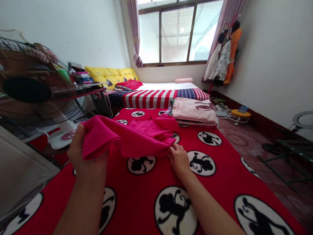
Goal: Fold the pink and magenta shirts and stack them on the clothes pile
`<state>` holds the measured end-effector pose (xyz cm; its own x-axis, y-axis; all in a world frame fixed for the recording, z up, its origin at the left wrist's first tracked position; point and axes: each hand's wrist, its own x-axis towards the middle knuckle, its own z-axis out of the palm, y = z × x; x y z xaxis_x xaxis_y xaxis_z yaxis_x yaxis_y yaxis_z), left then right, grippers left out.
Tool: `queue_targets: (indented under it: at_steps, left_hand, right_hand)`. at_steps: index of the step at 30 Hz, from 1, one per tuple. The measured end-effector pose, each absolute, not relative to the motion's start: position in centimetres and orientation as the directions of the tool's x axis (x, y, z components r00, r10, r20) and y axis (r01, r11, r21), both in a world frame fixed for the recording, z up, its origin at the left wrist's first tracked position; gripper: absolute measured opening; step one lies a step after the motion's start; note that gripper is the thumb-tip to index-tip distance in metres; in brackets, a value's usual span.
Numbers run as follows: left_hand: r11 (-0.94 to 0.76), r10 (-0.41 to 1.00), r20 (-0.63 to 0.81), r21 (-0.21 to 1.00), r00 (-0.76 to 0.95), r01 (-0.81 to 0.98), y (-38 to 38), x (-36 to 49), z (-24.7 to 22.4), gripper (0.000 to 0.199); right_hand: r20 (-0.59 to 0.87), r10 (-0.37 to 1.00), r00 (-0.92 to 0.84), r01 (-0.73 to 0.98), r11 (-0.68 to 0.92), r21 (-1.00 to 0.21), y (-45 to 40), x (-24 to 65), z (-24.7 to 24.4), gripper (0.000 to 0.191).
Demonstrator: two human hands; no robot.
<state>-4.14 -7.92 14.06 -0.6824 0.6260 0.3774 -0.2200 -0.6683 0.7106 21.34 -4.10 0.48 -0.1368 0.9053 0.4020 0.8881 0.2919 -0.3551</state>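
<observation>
A bright pink garment [137, 138] stretches between my two hands over a red blanket with black monkey figures in white circles [210, 182]. My left hand [85, 153] grips its left end and holds it raised above the blanket; the fingers are partly hidden by the cloth. Low at the other end, my right hand [178, 158] pinches the garment's near right corner close to the blanket. The far part of the cloth lies crumpled on the blanket. What kind of garment it is I cannot tell. Just beyond, a stack of folded clothes [193, 111] has a pale pink one on top.
A large fan [26, 85] stands close on the left beside a cluttered desk [90, 86]. Behind the blanket is a bed with a striped, starred cover [151, 98]. To the right are a yellow stool [241, 113], a green metal frame [290, 156] and hanging clothes [223, 55].
</observation>
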Motion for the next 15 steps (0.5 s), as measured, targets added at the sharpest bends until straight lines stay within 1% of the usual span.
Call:
queue_targets:
  at_steps: [1,2,3,4,5,6,7,8,9,11,12,13,15]
  left_hand:
    - [-0.69,0.626,0.356,0.668,-0.694,-0.28,-7.7,-4.3,14.1,0.013]
    - [-0.714,0.6,0.348,0.638,-0.72,-0.287,-7.5,-4.5,14.0,0.013]
    - [-0.74,0.55,0.349,0.625,-0.758,-0.249,-7.3,-4.7,13.9,0.013]
    - [-0.756,0.48,0.366,0.634,-0.797,-0.163,-7.1,-4.8,13.7,0.014]
    - [-0.75,0.401,0.401,0.66,-0.824,-0.043,-6.8,-4.9,13.5,0.014]
    - [-0.724,0.332,0.442,0.686,-0.833,0.075,-6.6,-4.9,13.3,0.013]
    - [-0.69,0.281,0.481,0.702,-0.831,0.174,-6.4,-4.9,13.1,0.013]
    - [-0.663,0.246,0.516,0.707,-0.82,0.246,-6.3,-4.8,12.9,0.014]
    - [-0.657,0.232,0.544,0.699,-0.806,0.283,-6.2,-4.6,12.7,0.015]
    - [-0.692,0.272,0.561,0.679,-0.782,0.246,-6.3,-4.3,12.7,0.016]
    - [-0.71,0.313,0.549,0.677,-0.775,0.193,-6.5,-4.2,12.8,0.014]
    - [-0.723,0.359,0.528,0.678,-0.77,0.128,-6.8,-4.2,12.9,0.012]
    - [-0.733,0.494,0.476,0.679,-0.727,-0.053,-7.5,-4.6,13.3,0.011]
  right_hand:
    - [0.422,0.899,-0.114,0.86,0.302,-0.412,-3.9,21.4,0.6,0.013]
    - [0.451,0.889,-0.08,0.801,0.327,-0.502,-3.8,21.6,0.9,0.013]
    - [0.484,0.874,-0.029,0.703,0.362,-0.612,-3.8,21.9,1.3,0.013]
    - [0.515,0.856,0.05,0.561,0.403,-0.723,-3.9,22.3,2.0,0.012]
    - [0.535,0.83,0.156,0.385,0.448,-0.807,-4.0,22.7,2.9,0.011]
    - [0.534,0.798,0.278,0.193,0.498,-0.845,-4.3,23.4,4.1,0.011]
    - [0.508,0.77,0.386,0.014,0.546,-0.838,-4.6,24.1,5.5,0.011]
    - [0.472,0.742,0.476,-0.133,0.592,-0.795,-5.1,25.0,7.0,0.012]
    - [0.439,0.724,0.533,-0.24,0.626,-0.742,-5.7,26.0,8.4,0.013]
    - [0.4,0.751,0.525,-0.366,0.623,-0.691,-7.3,28.2,10.9,0.017]
    - [0.386,0.801,0.457,-0.406,0.574,-0.711,-8.1,29.4,11.7,0.021]
    - [0.37,0.865,0.34,-0.426,0.492,-0.76,-9.0,30.7,12.1,0.025]
    - [0.3,0.916,0.265,-0.357,0.383,-0.852,-10.5,33.1,12.0,0.031]
